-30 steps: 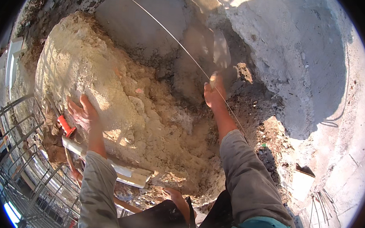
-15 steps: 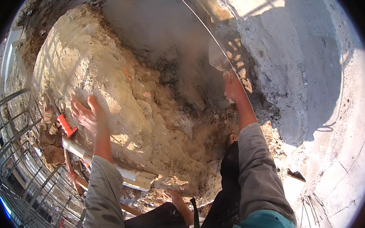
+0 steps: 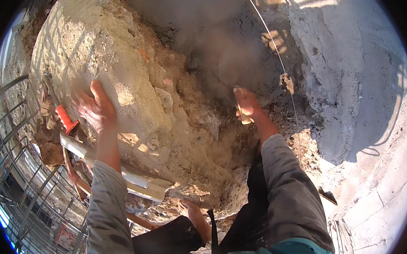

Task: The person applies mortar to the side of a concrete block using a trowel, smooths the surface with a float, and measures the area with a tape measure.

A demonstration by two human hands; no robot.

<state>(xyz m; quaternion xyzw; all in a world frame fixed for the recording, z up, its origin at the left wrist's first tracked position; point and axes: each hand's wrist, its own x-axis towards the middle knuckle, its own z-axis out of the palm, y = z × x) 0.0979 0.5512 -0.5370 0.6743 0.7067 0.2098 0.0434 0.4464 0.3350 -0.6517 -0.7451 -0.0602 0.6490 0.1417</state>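
Note:
My left hand (image 3: 96, 107) rests with spread fingers on a large pale, rough mound of earth or rock (image 3: 119, 52). In my right hand (image 3: 247, 106) is a trowel, its light handle (image 3: 245, 118) gripped by closed fingers. The trowel's blade points away over a dark hollow (image 3: 231, 49) beside the mound. Grey dust hangs there and hides most of the blade. A thin taut string (image 3: 272, 38) runs just right of my right hand, with a clump of soil (image 3: 287, 82) on it.
Near my left wrist lie a red-handled tool (image 3: 66, 119) and long white strips (image 3: 139, 183). Metal bar cages (image 3: 20, 144) stand at the left. A grey concrete slope (image 3: 341, 84) rises at the right. My bare foot (image 3: 195, 217) is below, among rubble.
My right hand has come left and nearer, with the trowel turned away from the string into the dust. The left hand stays on the mound. A soil clump now shows on the string.

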